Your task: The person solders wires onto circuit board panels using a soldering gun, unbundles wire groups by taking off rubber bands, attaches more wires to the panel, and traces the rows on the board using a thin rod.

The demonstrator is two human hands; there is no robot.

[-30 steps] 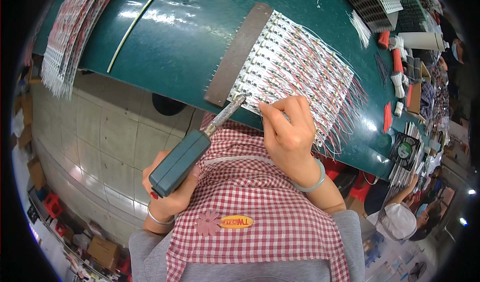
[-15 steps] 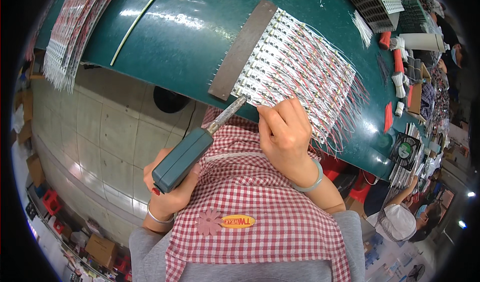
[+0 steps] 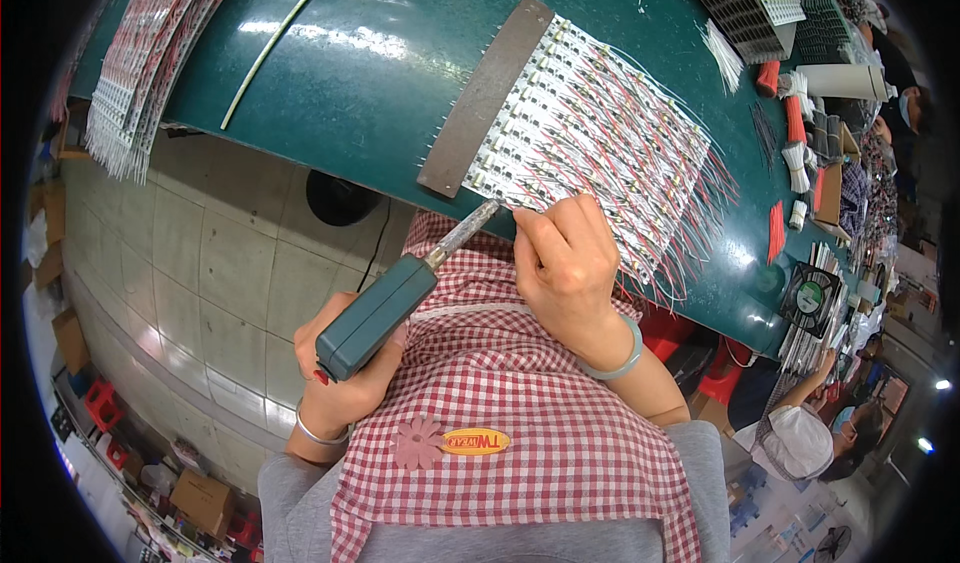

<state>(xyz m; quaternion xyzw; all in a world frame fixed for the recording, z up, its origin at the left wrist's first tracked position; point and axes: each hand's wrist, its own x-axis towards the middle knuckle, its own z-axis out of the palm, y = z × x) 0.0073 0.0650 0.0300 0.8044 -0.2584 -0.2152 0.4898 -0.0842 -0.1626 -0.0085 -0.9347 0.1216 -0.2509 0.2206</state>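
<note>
My left hand (image 3: 350, 373) is wrapped round the dark green body of a soldering iron (image 3: 375, 318). Its metal barrel points up and right, and the tip ends at the near corner of a panel of small white circuit boards (image 3: 570, 113). Close beside the tip, my right hand (image 3: 568, 268) is closed in a pinch at the panel's near edge. What sits between those fingertips is too small or hidden to make out. Many red and white wires (image 3: 650, 163) fan out over the panel to the right. A flat brown metal bar (image 3: 487, 98) lies along the panel's left side.
The panel lies on a green tabletop (image 3: 370, 83) near its front edge. A pale green rod (image 3: 280, 43) and hanging wired board strips (image 3: 160, 63) are at the left. Bundled wires (image 3: 795, 123) and stacked boards (image 3: 745, 8) stand right. Another person (image 3: 800, 448) sits at lower right.
The soldering iron and my left hand have shifted slightly right, and the tip is now nearer my right fingertips. My right hand has barely moved.
</note>
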